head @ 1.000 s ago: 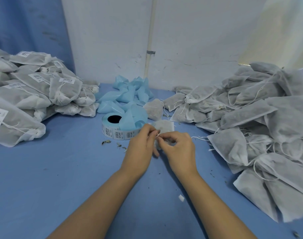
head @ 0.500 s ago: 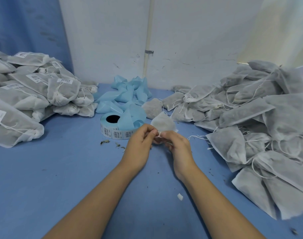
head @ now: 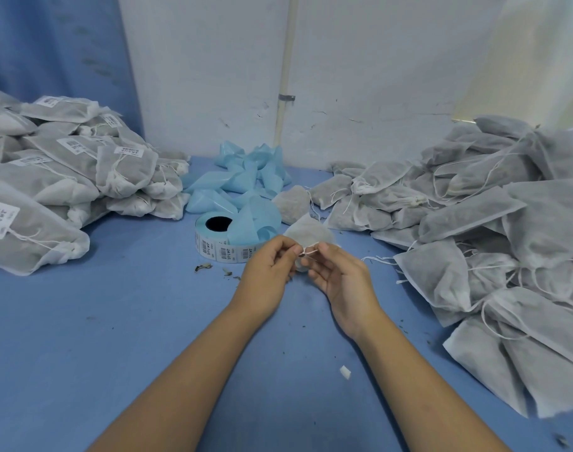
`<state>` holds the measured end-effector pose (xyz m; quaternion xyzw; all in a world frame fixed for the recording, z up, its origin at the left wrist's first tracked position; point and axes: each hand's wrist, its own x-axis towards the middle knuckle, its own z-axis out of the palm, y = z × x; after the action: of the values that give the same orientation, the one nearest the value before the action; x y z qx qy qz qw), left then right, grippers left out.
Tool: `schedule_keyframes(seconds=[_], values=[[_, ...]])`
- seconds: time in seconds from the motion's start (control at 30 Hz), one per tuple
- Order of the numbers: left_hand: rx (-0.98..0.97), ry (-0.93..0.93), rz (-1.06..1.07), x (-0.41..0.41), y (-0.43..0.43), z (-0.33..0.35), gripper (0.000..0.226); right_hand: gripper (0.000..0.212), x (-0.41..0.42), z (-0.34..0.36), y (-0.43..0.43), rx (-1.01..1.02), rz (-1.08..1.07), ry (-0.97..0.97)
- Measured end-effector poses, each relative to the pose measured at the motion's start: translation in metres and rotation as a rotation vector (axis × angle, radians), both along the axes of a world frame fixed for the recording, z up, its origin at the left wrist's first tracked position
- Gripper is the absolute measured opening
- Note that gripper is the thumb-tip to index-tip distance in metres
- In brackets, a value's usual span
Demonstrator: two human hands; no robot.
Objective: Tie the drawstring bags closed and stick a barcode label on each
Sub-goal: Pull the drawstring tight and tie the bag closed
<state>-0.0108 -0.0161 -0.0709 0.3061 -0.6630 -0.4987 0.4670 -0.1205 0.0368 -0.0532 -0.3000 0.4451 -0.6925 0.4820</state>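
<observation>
Blue table (head: 115,321), bag piles (head: 66,177) (head: 490,223), label roll (head: 213,247) beyond hands (head: 267,272) (head: 342,282) with drawstring (head: 309,252).

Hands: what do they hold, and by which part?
The left hand and the right hand each pinch the drawstring of one bag, close to its mouth.

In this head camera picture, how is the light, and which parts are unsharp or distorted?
Head view: soft, bluish light, with a warmer bright patch upper right; faint shadows on the table under the forearms; the unlabelled bags at the right edge look stretched and smeared; the label roll shows clear barcodes; the pinched drawstring is slightly soft.
</observation>
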Motion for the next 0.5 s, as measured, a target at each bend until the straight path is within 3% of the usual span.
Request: schedule_keyframes(seconds=[0.5], values=[[-0.068,-0.219,0.137,-0.0006,-0.0009,0.0023,0.007,0.011,-0.0031,-0.0008,-0.0016,-0.008,-0.090,-0.170]])
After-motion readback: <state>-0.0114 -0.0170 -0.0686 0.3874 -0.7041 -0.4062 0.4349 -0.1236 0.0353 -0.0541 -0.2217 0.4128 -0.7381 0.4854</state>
